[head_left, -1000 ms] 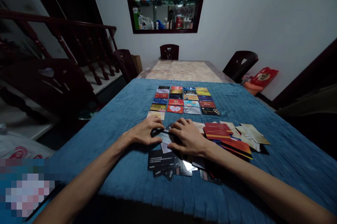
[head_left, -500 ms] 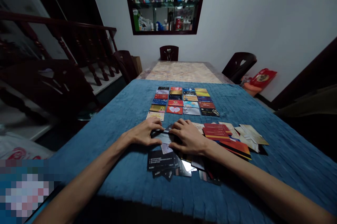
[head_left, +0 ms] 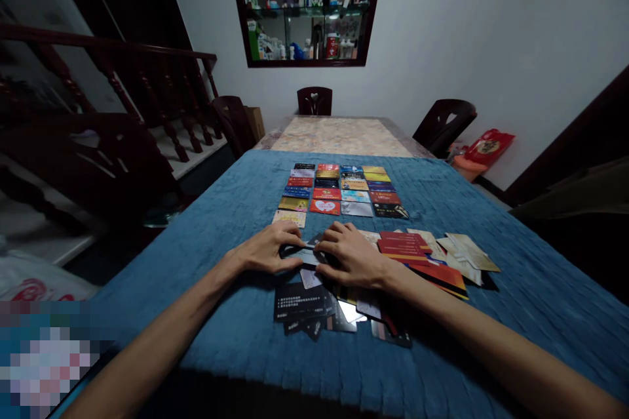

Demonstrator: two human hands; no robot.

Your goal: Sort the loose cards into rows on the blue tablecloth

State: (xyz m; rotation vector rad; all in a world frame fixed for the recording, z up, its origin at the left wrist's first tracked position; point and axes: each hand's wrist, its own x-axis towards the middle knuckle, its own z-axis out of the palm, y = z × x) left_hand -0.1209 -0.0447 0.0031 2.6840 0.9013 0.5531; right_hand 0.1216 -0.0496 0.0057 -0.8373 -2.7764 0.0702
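A grey and white plastic card (head_left: 306,254) with a dark stripe lies between my two hands. My left hand (head_left: 274,247) grips its left end, thumb at the near edge and fingers at the far edge. The right end is pinched by my right hand (head_left: 351,254), whose fingers curl over it and hide part of the card. Underneath and around my right hand lies a loose pile of cards, with dark cards (head_left: 299,302) nearest me and red cards (head_left: 401,245) to the right. Beyond my hands, rows of colourful cards lie face up, a pale yellow card (head_left: 289,218) nearest.
A blue cloth (head_left: 211,209) covers the near part of the table, and the marbled tabletop (head_left: 339,134) shows behind it. Dark wooden chairs (head_left: 315,101) stand around. A red bag (head_left: 491,145) sits at the right, and a white bag (head_left: 42,275) at the left.
The card between my hands has tilted slightly, so less of its face shows. Both hands stay in nearly the same place. The view has shifted a little upward.
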